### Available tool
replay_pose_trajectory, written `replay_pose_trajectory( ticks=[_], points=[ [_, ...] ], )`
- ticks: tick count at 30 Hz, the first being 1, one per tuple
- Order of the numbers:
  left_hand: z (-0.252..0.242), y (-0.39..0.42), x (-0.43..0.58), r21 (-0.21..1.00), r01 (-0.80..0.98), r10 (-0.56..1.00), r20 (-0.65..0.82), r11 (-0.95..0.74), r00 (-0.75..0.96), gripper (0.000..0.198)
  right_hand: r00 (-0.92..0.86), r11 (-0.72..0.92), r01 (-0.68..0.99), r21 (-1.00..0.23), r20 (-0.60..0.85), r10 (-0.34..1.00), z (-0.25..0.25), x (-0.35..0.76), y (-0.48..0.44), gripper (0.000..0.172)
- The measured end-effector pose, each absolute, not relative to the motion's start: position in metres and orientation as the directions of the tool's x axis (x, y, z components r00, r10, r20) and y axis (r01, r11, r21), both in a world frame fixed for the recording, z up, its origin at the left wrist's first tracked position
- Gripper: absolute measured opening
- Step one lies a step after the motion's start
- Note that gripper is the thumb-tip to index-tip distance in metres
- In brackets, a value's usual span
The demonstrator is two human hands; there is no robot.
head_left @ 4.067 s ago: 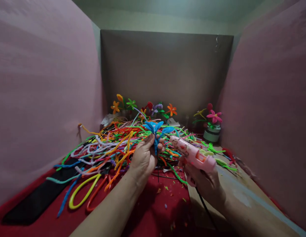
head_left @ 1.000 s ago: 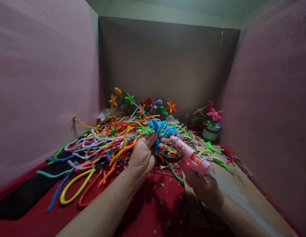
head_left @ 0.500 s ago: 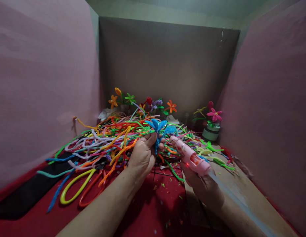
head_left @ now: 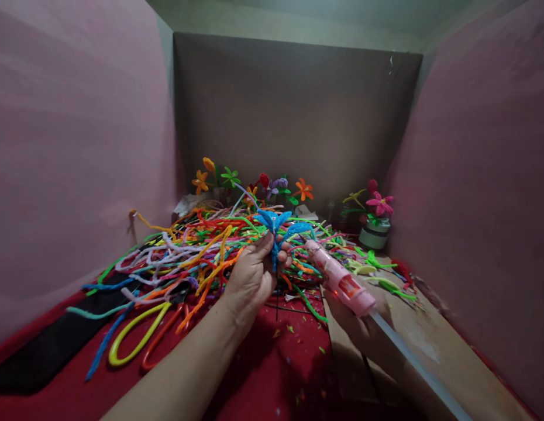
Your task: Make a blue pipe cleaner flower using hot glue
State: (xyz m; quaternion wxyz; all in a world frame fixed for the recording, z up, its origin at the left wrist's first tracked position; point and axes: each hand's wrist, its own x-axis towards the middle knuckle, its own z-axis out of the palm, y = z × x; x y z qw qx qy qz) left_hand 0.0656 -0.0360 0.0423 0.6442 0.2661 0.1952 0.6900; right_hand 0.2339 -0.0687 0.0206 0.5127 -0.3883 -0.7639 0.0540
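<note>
In front of me my left hand (head_left: 252, 272) pinches a blue pipe-cleaner flower (head_left: 274, 221) by its base, petals spread upward. A thin dark stem hangs down below the fingers. My right hand (head_left: 348, 318) is wrapped round a pink glue gun (head_left: 340, 278), whose body hides most of the fingers. A clear glue stick (head_left: 419, 362) runs out of its back end, and a small red light glows on its side. The gun's nozzle points up and left, close beside the flower's right-hand petal; whether they touch I cannot tell.
A wide heap of coloured pipe cleaners (head_left: 202, 245) lies behind my hands. Scissors with yellow and red handles (head_left: 116, 351) rest at the left near a black strip (head_left: 35, 362). Finished flowers (head_left: 303, 189) stand at the back, and a pale green pot (head_left: 374, 235) holds a pink one.
The flower has shifted slightly left and tilted in my left hand, its petals lower. The glue gun stays beside it, and more of the glue stick shows sharply.
</note>
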Motion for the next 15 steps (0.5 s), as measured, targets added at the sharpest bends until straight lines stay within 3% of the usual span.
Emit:
replay_pose_trajectory(
  ticks=[4, 10, 15],
  points=[
    [0.043, -0.038, 0.066, 0.623, -0.779, 0.993, 0.120, -0.071, 0.005, 0.009, -0.250, 0.636, 0.727, -0.257, 0.764, 0.594, 0.018, 0.269, -0.064, 0.016],
    [0.043, -0.038, 0.068, 0.640, -0.766, 0.993, 0.119, -0.066, 0.014, 0.007, -0.304, 0.401, 0.916, -0.003, 0.646, 0.700, -0.006, 0.346, -0.087, 0.023],
    [0.046, -0.042, 0.072, 0.660, -0.749, 0.994, 0.104, -0.053, 0.021, 0.009, -0.063, 0.040, 0.998, 0.057, 0.498, 0.865, -0.032, 0.398, -0.112, 0.035]
  ],
)
